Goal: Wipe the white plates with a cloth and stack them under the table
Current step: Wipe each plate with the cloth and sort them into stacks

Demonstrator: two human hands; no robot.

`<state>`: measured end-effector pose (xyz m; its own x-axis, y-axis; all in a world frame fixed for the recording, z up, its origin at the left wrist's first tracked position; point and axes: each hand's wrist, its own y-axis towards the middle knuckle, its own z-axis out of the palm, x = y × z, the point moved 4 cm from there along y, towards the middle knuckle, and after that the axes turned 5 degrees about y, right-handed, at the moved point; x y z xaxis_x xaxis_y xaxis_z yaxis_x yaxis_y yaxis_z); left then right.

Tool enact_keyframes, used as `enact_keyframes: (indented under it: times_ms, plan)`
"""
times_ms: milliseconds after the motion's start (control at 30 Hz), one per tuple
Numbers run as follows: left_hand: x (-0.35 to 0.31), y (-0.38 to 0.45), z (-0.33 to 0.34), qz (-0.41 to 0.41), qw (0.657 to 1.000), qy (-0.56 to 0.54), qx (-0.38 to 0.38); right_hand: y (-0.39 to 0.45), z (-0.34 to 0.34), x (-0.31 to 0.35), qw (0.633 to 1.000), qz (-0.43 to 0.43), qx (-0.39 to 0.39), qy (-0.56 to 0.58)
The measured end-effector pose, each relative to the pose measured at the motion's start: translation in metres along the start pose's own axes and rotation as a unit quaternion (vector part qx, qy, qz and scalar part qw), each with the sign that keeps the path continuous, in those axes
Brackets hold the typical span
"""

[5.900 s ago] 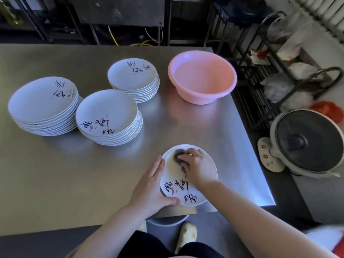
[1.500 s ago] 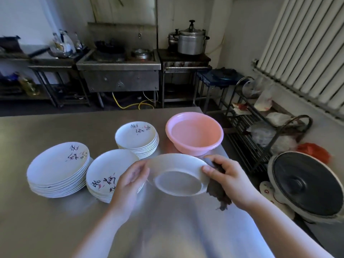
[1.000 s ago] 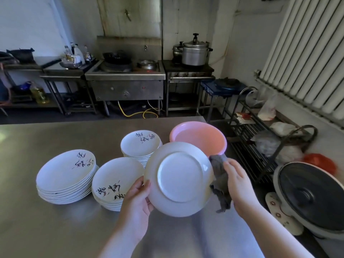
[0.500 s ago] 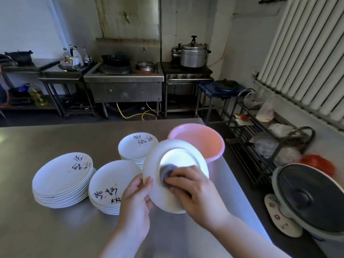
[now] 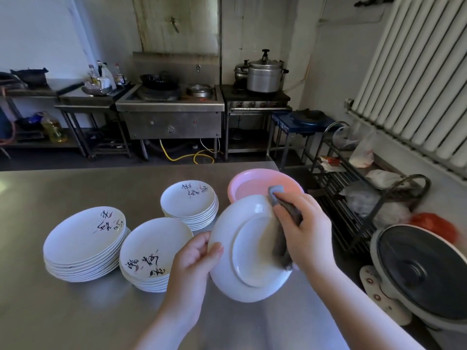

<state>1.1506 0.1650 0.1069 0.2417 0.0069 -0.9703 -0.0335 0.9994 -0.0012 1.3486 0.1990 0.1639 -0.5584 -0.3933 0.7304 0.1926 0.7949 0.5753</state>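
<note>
One white plate (image 5: 242, 251) is in my hands, lifted off the steel table (image 5: 75, 311) near its right edge and tipped so its underside faces me. My left hand (image 5: 194, 263) pinches its left rim, thumb on the near face, the other fingers hidden behind. My right hand (image 5: 307, 231) is curled round a dark grey cloth (image 5: 283, 231), pressing it flat against the right half of the plate's underside; a tuft of the cloth pokes up past the top rim.

Judging by that, the step in hand is wiping the back of this plate. The next move, I think, calls for carrying the cloth round the remaining rim, turning the plate in my left fingers as needed, then lowering it to the stack under the table. That place is out of sight from here, so I would have to bend and look before I set it down.

Just beyond the plate, toward the far right corner, sits a pink plastic basin (image 5: 242, 183). Three stacks of plates with brushed calligraphy stand to my left: a small far stack (image 5: 189, 200) beside the basin, a near middle stack (image 5: 154, 251) just beside my left hand, and a large left stack (image 5: 84, 238). All appear to be waiting their turn.
</note>
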Motion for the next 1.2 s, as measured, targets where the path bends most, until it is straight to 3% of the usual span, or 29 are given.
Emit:
enact_keyframes:
  times_ms: [100,200,233,367,500,700,967,1100,1200]
  plan:
    - [-0.006,0.000,0.007,0.027,0.999,0.030,0.028,-0.008,0.016,0.018,0.995,-0.092,0.011,-0.041]
    - [-0.008,0.001,0.004,0.038,0.998,0.044,0.037,-0.024,0.030,0.033,0.969,-0.223,0.102,-0.029]
    - [-0.009,0.001,0.003,0.039,0.997,0.049,0.042,-0.022,0.030,0.030,0.967,-0.228,0.109,-0.029]
    - [-0.009,-0.003,0.000,0.044,0.993,0.079,0.076,-0.008,0.016,0.015,0.990,-0.133,0.018,-0.032]
    - [-0.008,-0.003,0.000,0.043,0.994,0.063,0.073,-0.024,0.030,0.037,0.964,-0.241,0.108,-0.010]
    - [-0.015,0.003,-0.009,0.032,0.999,0.001,0.018,0.012,0.003,-0.001,0.997,-0.006,0.051,0.057]
    - [-0.019,0.014,-0.001,-0.015,0.974,-0.208,-0.082,-0.032,0.010,-0.013,0.992,0.053,-0.002,0.111]
    - [-0.017,0.013,0.014,-0.024,0.955,-0.271,-0.117,-0.054,0.034,0.009,0.995,-0.019,0.004,0.100]
    - [-0.013,0.010,0.025,-0.037,0.951,-0.293,-0.090,-0.056,0.052,0.032,0.994,-0.087,0.039,0.062]
